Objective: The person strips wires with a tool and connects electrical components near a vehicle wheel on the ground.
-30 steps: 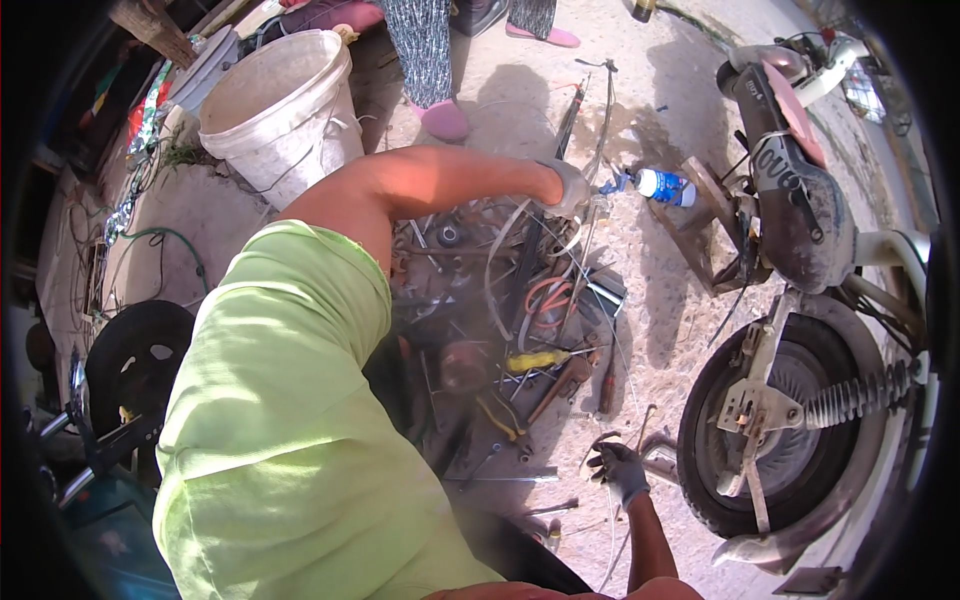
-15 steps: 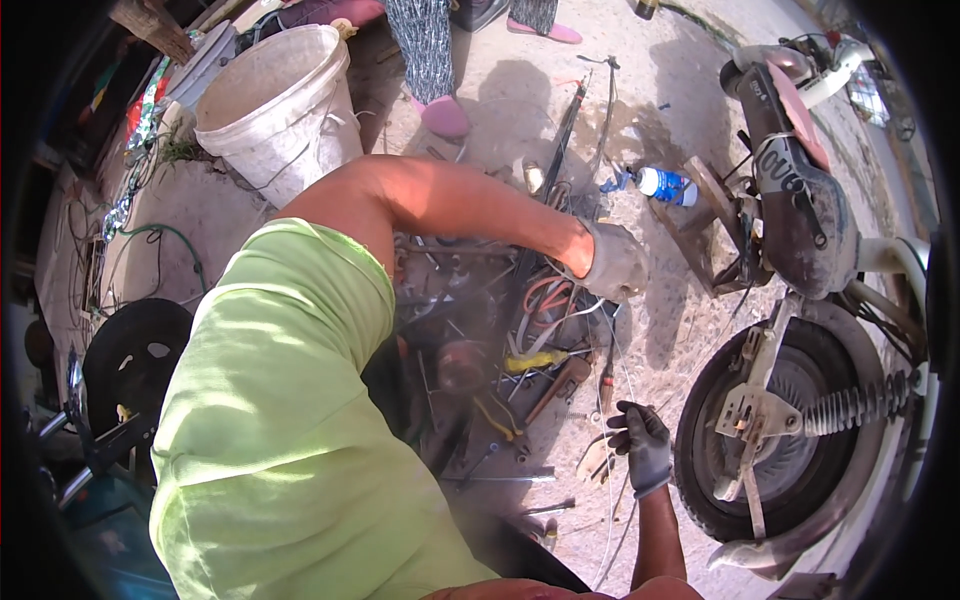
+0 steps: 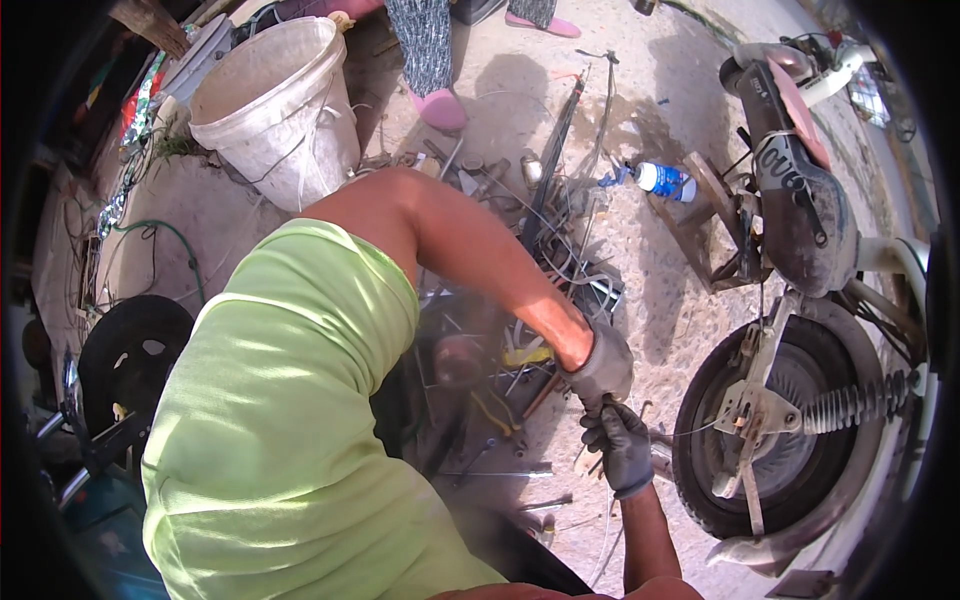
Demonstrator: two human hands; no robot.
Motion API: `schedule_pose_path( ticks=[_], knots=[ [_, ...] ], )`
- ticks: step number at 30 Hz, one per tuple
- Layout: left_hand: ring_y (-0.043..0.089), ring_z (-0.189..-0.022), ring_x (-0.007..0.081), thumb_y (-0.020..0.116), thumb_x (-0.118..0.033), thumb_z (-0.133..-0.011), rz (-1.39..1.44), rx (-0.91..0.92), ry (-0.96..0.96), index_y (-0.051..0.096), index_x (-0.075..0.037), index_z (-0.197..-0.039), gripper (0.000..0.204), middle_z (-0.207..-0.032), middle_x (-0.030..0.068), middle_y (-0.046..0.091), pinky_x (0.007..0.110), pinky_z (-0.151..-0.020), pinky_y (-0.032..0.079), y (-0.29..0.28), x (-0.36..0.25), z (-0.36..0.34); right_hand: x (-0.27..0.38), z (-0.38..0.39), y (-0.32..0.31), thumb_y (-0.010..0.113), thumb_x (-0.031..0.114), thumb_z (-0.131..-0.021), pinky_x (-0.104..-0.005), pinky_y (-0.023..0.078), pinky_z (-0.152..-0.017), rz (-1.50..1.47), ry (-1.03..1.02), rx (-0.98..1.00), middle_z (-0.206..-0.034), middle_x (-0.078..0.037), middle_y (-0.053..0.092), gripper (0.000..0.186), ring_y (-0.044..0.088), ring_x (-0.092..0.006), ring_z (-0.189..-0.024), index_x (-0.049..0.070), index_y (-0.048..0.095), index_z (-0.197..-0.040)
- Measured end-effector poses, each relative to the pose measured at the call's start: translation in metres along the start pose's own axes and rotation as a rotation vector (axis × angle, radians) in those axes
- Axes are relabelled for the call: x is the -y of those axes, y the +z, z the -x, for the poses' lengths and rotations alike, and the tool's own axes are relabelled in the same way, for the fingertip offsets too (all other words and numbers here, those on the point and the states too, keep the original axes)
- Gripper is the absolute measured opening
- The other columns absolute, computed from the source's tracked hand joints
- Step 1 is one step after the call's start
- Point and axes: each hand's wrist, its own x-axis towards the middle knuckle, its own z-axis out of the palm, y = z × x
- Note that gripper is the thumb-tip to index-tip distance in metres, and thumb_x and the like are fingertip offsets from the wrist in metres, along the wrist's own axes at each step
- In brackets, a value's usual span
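While the dark-grey-gloved right hand [image 3: 620,448] and pale-grey-gloved left hand [image 3: 602,366] meet with bent fingers, what either holds cannot be told; a thin pale wire [image 3: 693,432] arcs just beside them, near the round black-tyred wheel [image 3: 780,463]; beyond lies a blue-and-white plastic bottle [image 3: 667,183].

Rough, pale ground [image 3: 510,60] spreads across the scene, gritty and uneven, with a darker, damp-looking patch [image 3: 645,130] toward the top. Bright, hard light falls on it and casts sharp-edged shadows, a broad one [image 3: 690,90] lying at the upper right. At the upper left, a rough wooden post [image 3: 150,25] leans in above a grey tub [image 3: 203,62], with green weeds [image 3: 182,148] growing below. A green hose [image 3: 190,250] curves over the ground there, and the far left sinks into deep shade.
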Motion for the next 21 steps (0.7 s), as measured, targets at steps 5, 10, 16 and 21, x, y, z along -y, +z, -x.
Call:
schedule_pose_path(
  ticks=[5, 10, 16, 21],
  knots=[
    [0.07, -0.105, 0.0339, 0.072, -0.048, -0.081, -0.037, 0.097, -0.151, 0.077, -0.009, -0.106, 0.047, -0.106, 0.016, 0.075, 0.046, -0.089, 0.055, -0.014, -0.02, 0.009, -0.003, 0.001, -0.01, 0.061, 0.026, -0.103, -0.0258, 0.052, -0.063, 0.038, 0.042, 0.049, -0.1, -0.012, 0.073, 0.04, 0.066, -0.0148, -0.075, -0.003, 0.06, -0.13],
    [0.069, -0.104, 0.0353, 0.074, -0.053, -0.079, -0.06, 0.152, -0.21, 0.073, -0.012, -0.117, 0.056, -0.11, 0.0168, 0.074, 0.046, -0.091, 0.054, -0.026, -0.016, 0.014, -0.006, -0.004, -0.004, 0.063, 0.023, -0.101, -0.0264, 0.052, -0.063, 0.046, 0.12, 0.036, -0.1, -0.013, 0.073, 0.036, 0.067, -0.016, -0.076, -0.003, 0.063, -0.125],
    [0.071, -0.098, 0.0232, 0.071, -0.043, -0.089, 0.234, -0.118, -0.05, 0.066, -0.018, -0.127, 0.046, -0.109, 0.0067, 0.075, 0.039, -0.085, 0.056, -0.012, -0.028, 0.001, -0.027, -0.011, -0.005, 0.06, 0.027, -0.101, -0.0248, 0.05, -0.061, 0.03, 0.185, 0.18, -0.1, -0.011, 0.073, 0.038, 0.068, -0.0161, -0.078, -0.002, 0.064, -0.126],
    [0.072, -0.088, 0.0205, 0.067, -0.038, -0.094, 0.459, -0.032, -0.092, 0.069, -0.016, -0.121, 0.035, -0.102, 0.0059, 0.077, 0.036, -0.079, 0.057, -0.016, -0.04, -0.01, -0.033, -0.013, -0.001, 0.058, 0.027, -0.105, -0.0243, 0.052, -0.061, 0.226, 0.121, 0.246, -0.093, -0.007, 0.073, 0.033, 0.068, -0.012, -0.075, 0.0, 0.066, -0.123]
  ],
)
